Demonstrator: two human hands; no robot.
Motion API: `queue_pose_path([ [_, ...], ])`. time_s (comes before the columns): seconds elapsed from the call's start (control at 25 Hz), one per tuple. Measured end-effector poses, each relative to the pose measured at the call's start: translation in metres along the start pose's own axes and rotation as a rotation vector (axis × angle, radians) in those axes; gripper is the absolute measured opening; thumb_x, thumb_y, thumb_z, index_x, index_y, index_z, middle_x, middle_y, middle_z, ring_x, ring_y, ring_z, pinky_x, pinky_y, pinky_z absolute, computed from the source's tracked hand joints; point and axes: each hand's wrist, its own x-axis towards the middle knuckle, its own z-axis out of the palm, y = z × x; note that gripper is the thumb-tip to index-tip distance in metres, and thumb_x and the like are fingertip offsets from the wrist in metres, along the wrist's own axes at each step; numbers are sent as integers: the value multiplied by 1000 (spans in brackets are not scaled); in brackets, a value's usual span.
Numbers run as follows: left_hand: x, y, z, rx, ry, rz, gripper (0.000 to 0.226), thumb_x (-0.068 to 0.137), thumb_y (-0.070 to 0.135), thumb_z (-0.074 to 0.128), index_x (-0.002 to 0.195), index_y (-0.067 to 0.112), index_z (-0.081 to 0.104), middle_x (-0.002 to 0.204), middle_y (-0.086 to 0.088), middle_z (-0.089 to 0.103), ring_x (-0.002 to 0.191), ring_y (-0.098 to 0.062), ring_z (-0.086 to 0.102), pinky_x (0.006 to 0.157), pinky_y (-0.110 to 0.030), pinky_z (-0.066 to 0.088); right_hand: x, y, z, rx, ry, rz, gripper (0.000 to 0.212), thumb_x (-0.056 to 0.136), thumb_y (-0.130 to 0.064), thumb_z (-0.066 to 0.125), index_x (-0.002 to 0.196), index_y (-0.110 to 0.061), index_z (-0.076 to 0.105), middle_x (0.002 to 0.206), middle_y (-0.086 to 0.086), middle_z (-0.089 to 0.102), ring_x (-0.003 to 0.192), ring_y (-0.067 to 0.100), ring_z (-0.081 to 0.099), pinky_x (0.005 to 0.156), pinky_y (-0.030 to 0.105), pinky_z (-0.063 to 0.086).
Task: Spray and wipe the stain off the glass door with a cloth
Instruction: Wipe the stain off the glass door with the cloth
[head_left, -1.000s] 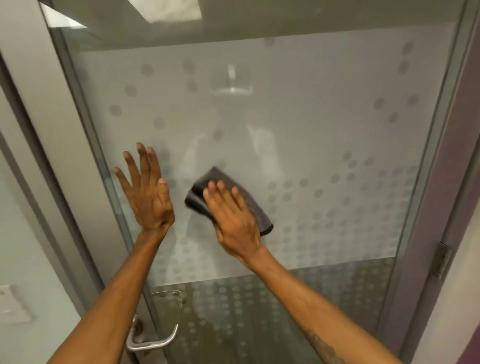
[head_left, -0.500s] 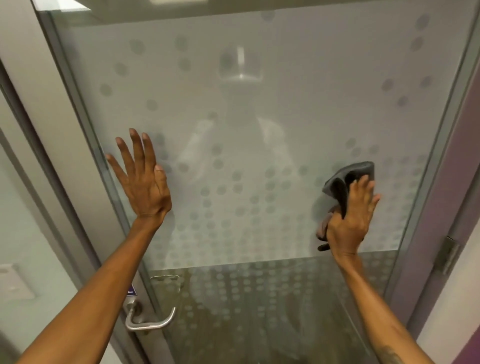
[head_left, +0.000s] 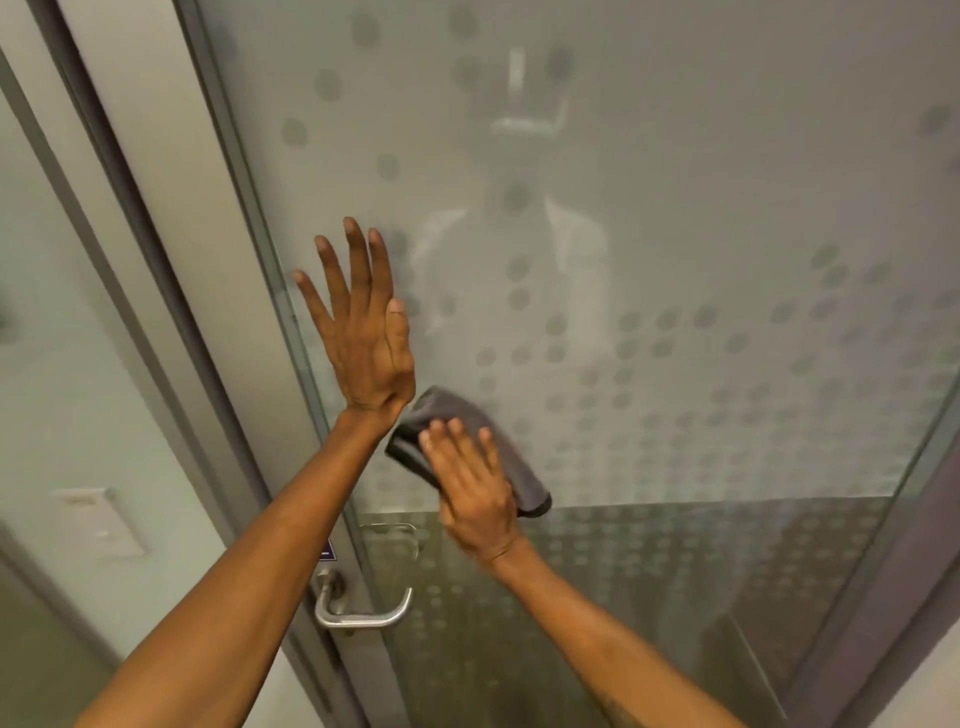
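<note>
A frosted glass door with a grey dot pattern fills the view. My left hand lies flat on the glass near its left edge, fingers spread and pointing up, holding nothing. Just below and right of it, my right hand presses a dark grey cloth flat against the glass, near the lower border of the frosted band. The cloth sticks out above and to the right of the hand. No stain or spray bottle shows.
A metal lever handle sits on the door's left frame below my hands. A grey door frame runs up the left, with a white wall plate beyond it. The right frame is dark.
My right hand has swept the cloth from the right side of the glass back to the left, beside my left wrist. The view has shifted so the door sits further right. My left hand stays planted.
</note>
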Motion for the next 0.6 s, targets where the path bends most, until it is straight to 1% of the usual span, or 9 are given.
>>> queue_pose_path([
  [0.08,1,-2,0,8,-5,8,65,106,40,11,162,8,21,169,-14,18,159,-28,-2,127,-51,-12,-8,-14,15,-28,-183,-233,48,87,2,50,131,-6,66,142,10,59,143,23,45,126,42,19],
  [0.16,1,-3,2,44,-4,2,64,104,35,18,161,8,21,169,-13,17,158,-24,-4,128,-52,-10,-14,-20,23,-53,-349,-430,41,93,0,51,130,-6,66,138,10,63,137,25,53,127,42,18],
  [0.24,-1,-4,4,84,2,13,64,103,34,19,161,9,21,169,-13,18,158,-24,-4,128,-53,-8,-11,-15,23,-106,-473,-601,36,99,-4,50,132,-6,64,142,10,60,139,24,50,127,42,15],
  [0.32,0,-5,2,100,1,26,64,103,35,19,162,9,21,169,-13,19,157,-25,-3,127,-54,-7,-3,-4,15,-142,-550,-749,37,102,-8,47,136,-8,61,148,9,55,143,23,46,127,43,17],
  [0.36,1,-5,1,97,2,33,64,103,36,18,162,8,21,169,-13,20,157,-24,-3,127,-54,-6,1,0,8,-152,-591,-797,38,102,-10,46,138,-10,60,150,8,53,144,21,44,126,43,18],
  [0.44,-1,-2,-1,88,3,21,65,106,40,12,162,9,20,169,-14,21,157,-24,-2,127,-53,-6,8,11,-9,-175,-669,-864,40,104,-15,42,140,-13,59,153,3,50,147,18,39,127,42,13],
  [0.52,-4,-1,-3,108,6,23,66,107,43,8,163,9,20,169,-15,22,157,-28,3,126,-57,-1,9,32,-30,-217,-735,-904,44,107,-18,30,142,-19,57,157,-3,44,150,15,33,127,42,4],
  [0.6,-4,-1,-5,135,11,26,66,108,43,7,163,9,20,169,-15,22,158,-33,8,126,-59,2,5,64,-56,-225,-796,-916,51,106,-20,20,145,-22,54,158,-6,41,150,12,31,125,41,0],
])
